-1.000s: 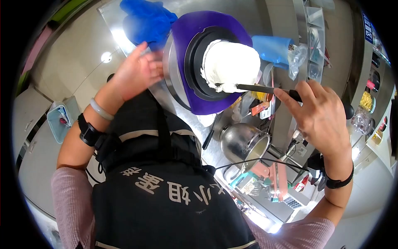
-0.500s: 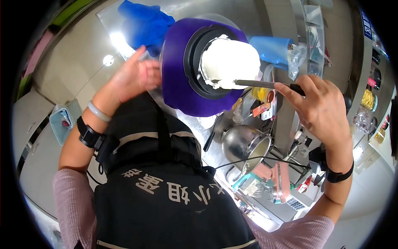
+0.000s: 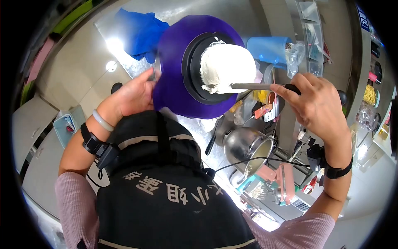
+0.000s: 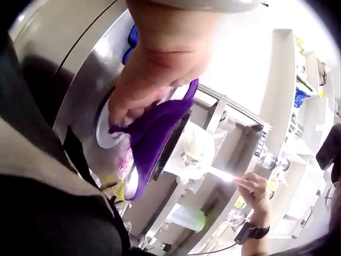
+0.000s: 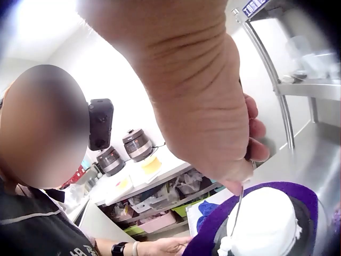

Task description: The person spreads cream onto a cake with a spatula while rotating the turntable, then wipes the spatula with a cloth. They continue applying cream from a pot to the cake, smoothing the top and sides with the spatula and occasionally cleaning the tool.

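Right hand (image 3: 320,107) gripping a spatula (image 3: 253,86) against cream (image 3: 228,62).
Left hand (image 3: 133,96), fingertips behind the purple mat (image 3: 173,62): can't tell its grip. Blue cloth (image 3: 143,35) by the tabletop's (image 3: 248,18) edge.

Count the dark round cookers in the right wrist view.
2: the left cooker and the right cooker, side by side on a white counter; the right hand may hide others.
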A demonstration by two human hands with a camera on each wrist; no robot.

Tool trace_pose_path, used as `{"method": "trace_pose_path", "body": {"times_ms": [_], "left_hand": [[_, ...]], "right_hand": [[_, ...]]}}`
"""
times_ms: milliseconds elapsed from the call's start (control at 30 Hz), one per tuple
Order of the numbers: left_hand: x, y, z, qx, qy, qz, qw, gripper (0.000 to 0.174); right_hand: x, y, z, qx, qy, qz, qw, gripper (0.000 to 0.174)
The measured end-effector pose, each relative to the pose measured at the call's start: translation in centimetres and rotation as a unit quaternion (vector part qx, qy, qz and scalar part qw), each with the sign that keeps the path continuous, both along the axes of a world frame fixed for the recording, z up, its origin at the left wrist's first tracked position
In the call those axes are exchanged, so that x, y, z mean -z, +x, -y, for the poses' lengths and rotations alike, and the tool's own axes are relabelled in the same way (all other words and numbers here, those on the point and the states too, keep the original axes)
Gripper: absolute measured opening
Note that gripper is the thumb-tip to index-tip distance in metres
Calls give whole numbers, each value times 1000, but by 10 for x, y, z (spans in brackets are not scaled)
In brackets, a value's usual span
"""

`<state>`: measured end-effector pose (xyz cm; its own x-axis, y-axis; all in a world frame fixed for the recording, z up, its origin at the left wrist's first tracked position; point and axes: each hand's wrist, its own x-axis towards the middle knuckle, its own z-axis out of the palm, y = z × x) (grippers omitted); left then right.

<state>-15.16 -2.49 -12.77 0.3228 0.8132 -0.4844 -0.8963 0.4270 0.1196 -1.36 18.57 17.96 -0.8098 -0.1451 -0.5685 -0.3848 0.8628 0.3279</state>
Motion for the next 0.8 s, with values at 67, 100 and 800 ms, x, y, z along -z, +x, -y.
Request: {"method": "trace_pose_path", "body": {"times_ms": [67,100,800], "left_hand": [[-9,-8,-4,-90,-16,4,996,71],[-5,-14,-2,-139,9,18,990,72],[-4,-27,3,-145,-13,-64,987,60]], "right_hand": [[0,3,-2,7,-8,-4,1000,44],[1,4,-3,6,-12,-7,1000,44],[-18,59,-8,176,-135,-64,973,30]]}}
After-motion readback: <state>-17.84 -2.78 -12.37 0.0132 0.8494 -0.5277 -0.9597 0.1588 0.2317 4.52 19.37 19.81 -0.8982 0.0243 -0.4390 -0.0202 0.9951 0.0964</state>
